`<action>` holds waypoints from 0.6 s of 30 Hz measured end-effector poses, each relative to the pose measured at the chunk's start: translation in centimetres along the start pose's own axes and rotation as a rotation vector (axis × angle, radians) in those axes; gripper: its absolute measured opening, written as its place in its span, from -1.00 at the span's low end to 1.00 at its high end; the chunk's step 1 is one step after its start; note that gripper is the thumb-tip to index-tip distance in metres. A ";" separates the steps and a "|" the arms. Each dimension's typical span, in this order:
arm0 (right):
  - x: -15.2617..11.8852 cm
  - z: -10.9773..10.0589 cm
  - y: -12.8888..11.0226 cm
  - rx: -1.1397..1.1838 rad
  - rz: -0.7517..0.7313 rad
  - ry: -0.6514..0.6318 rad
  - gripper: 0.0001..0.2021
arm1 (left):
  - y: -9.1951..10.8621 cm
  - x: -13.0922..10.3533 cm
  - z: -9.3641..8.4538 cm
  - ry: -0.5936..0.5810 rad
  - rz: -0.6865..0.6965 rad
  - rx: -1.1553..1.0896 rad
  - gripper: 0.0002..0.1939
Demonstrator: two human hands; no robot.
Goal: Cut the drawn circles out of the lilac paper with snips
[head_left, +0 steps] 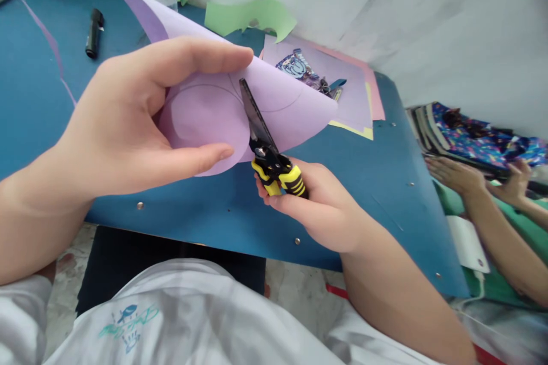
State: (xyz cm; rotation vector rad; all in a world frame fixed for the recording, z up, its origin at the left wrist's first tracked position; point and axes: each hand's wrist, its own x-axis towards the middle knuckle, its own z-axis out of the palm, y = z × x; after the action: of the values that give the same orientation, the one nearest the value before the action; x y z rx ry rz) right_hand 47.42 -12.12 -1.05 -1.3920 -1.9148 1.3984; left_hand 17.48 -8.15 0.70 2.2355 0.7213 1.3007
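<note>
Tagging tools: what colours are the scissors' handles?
Scissors' handles: yellow and black, best seen in the head view.

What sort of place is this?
Probably a shared craft or classroom workspace: a blue table against a wall, scissors at a purple sheet with drawn curves, and another person's hand close by.

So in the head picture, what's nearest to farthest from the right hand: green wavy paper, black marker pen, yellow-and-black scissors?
1. Yellow-and-black scissors: gripped in the right hand.
2. Green wavy paper: at the back of the blue table.
3. Black marker pen: farthest, off to the left.
</note>
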 end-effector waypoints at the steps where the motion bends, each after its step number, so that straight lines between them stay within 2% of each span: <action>1: 0.0 0.0 -0.1 -0.009 0.002 0.002 -0.88 | -0.1 0.0 -0.1 -0.007 0.002 0.008 -0.19; 8: 0.1 0.0 -0.2 -0.033 0.000 0.007 -0.87 | -0.4 0.0 -0.3 -0.035 -0.016 0.026 -0.19; 18: 0.0 -0.1 -0.1 -0.052 -0.005 0.017 -0.88 | 0.9 -0.1 -0.1 -0.042 -0.094 0.099 -0.18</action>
State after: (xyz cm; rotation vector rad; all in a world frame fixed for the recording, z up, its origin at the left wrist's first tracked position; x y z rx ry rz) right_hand 47.50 -12.07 -0.93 -1.4174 -1.9550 1.3393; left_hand 17.52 -8.91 1.26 2.2698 0.8814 1.1937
